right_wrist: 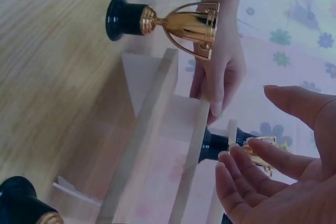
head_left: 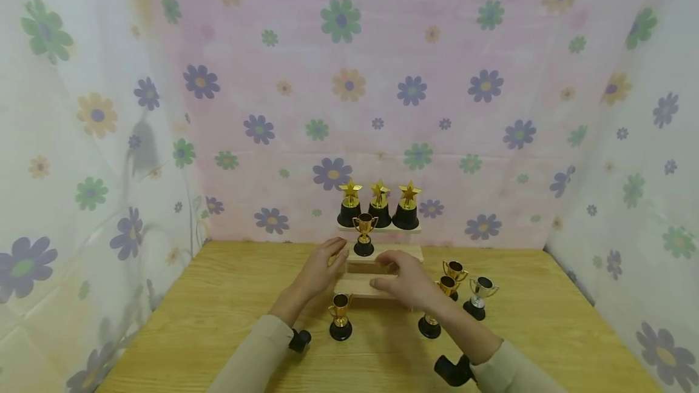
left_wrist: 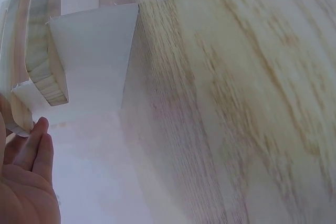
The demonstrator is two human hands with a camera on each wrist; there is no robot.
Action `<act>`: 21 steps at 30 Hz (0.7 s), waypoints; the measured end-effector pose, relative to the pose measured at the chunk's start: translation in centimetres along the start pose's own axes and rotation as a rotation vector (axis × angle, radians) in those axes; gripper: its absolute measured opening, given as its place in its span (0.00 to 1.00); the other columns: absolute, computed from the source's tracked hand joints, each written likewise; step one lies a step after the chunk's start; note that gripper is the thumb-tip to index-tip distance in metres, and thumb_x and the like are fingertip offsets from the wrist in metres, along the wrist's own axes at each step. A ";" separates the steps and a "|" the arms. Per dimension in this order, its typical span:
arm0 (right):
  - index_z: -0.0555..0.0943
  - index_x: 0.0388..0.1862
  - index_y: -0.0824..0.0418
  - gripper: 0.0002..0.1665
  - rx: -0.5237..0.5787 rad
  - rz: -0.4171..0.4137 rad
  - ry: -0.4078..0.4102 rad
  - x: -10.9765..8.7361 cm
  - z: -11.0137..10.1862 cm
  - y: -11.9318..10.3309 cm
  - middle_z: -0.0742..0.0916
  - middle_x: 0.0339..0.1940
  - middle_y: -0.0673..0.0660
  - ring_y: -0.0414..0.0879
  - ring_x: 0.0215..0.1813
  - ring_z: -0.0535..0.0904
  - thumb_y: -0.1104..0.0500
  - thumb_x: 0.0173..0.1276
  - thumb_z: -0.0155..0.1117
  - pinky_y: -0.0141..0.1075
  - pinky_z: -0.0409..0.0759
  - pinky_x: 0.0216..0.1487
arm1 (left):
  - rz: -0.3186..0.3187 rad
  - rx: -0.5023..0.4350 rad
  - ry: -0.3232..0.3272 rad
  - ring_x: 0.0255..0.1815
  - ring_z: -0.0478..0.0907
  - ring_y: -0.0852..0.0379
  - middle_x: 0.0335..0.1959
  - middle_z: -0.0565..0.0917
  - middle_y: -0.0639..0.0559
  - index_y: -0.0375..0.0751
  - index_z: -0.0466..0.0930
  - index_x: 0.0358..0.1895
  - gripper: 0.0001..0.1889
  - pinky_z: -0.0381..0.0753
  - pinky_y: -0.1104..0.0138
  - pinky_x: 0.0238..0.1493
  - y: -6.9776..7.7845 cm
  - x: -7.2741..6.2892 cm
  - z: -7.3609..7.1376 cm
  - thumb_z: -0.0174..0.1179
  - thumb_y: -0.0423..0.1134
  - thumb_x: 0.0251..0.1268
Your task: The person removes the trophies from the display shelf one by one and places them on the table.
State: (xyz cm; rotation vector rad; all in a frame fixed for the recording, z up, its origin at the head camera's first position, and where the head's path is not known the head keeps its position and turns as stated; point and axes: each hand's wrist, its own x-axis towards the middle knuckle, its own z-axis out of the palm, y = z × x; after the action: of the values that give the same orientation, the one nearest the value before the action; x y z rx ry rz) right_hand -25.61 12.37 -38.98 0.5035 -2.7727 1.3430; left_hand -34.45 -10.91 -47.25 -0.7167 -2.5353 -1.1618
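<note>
A stepped wooden stand [head_left: 357, 285] is in front of me in the head view. On its middle step stands a small gold cup trophy [head_left: 364, 227] with a black base. My left hand [head_left: 321, 267] is at the left end of that step, its extended fingers [left_wrist: 38, 150] against the board's end in the left wrist view. Over the right side of the stand is my right hand [head_left: 408, 278], fingers loosely bent and apart, holding nothing. In the right wrist view its fingertips overlap the gold cup. Three gold star trophies [head_left: 407, 202] line the top step.
On the table [head_left: 235, 296], a gold cup [head_left: 341, 314] stands before the stand's left side. Two more gold cups [head_left: 454, 270] and a silver cup [head_left: 480, 296] stand on the right, partly behind my right forearm. Flowered cloth [head_left: 295, 77] encloses the back and sides.
</note>
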 end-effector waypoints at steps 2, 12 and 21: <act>0.81 0.61 0.64 0.29 0.009 0.016 0.011 0.4 -0.1 -0.1 0.86 0.53 0.59 0.59 0.56 0.82 0.57 0.63 0.78 0.52 0.84 0.56 | -0.001 0.002 -0.004 0.74 0.68 0.36 0.71 0.72 0.32 0.27 0.73 0.70 0.24 0.70 0.47 0.72 -0.1 0.0 0.1 0.52 0.43 0.83; 0.73 0.69 0.69 0.40 0.019 0.059 -0.031 3.0 -0.8 -0.1 0.81 0.63 0.69 0.64 0.61 0.78 0.55 0.62 0.77 0.54 0.82 0.58 | 0.017 -0.002 0.005 0.73 0.69 0.36 0.71 0.73 0.33 0.27 0.73 0.69 0.23 0.71 0.47 0.71 0.0 0.0 0.1 0.53 0.41 0.82; 0.74 0.69 0.70 0.37 0.002 0.119 -0.031 5.0 -0.5 -0.1 0.81 0.64 0.68 0.63 0.62 0.79 0.54 0.66 0.74 0.53 0.83 0.57 | 0.019 0.008 -0.004 0.73 0.69 0.37 0.71 0.73 0.33 0.28 0.73 0.69 0.24 0.72 0.47 0.71 -0.1 0.1 0.0 0.52 0.43 0.83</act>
State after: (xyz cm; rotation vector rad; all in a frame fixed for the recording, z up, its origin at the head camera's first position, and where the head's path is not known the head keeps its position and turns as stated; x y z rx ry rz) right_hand -30.40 11.36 -37.82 0.3673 -2.8685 1.3718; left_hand -34.60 -10.92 -47.24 -0.7407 -2.5290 -1.1443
